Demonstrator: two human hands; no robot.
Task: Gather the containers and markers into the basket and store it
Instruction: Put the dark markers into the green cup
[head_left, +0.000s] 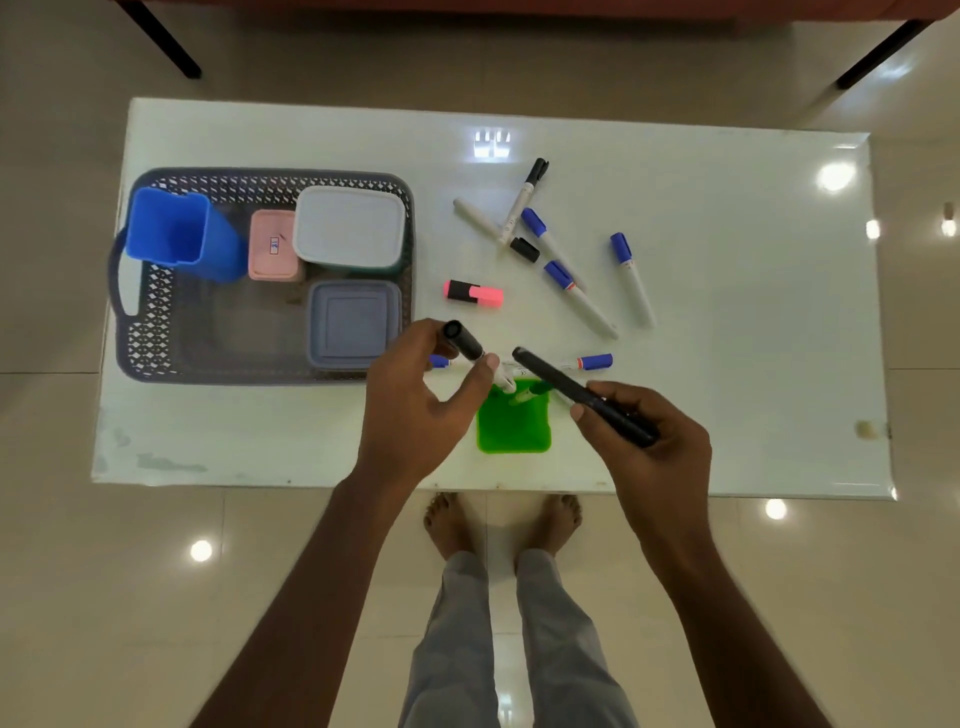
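A dark mesh basket (156, 332) at the table's left holds a blue cup (176, 231), a pink box (274, 245), a white lidded container (349, 226) and a grey-blue lidded container (353, 323). A green cup (513, 428) stands near the front edge. My left hand (415, 405) grips a black-capped white marker (470, 345), its tip over the green cup. My right hand (654, 441) holds a black marker (576, 392) slanted above the cup. Loose on the table lie several white markers with blue caps (631, 275) or black caps (524, 202) and a pink highlighter (472, 292).
The white glossy table (753, 415) stands on a tiled floor. Another blue-capped marker (592, 361) lies behind the green cup. Dark furniture legs (166, 41) stand beyond the far edge. My bare feet (498, 525) are under the front edge.
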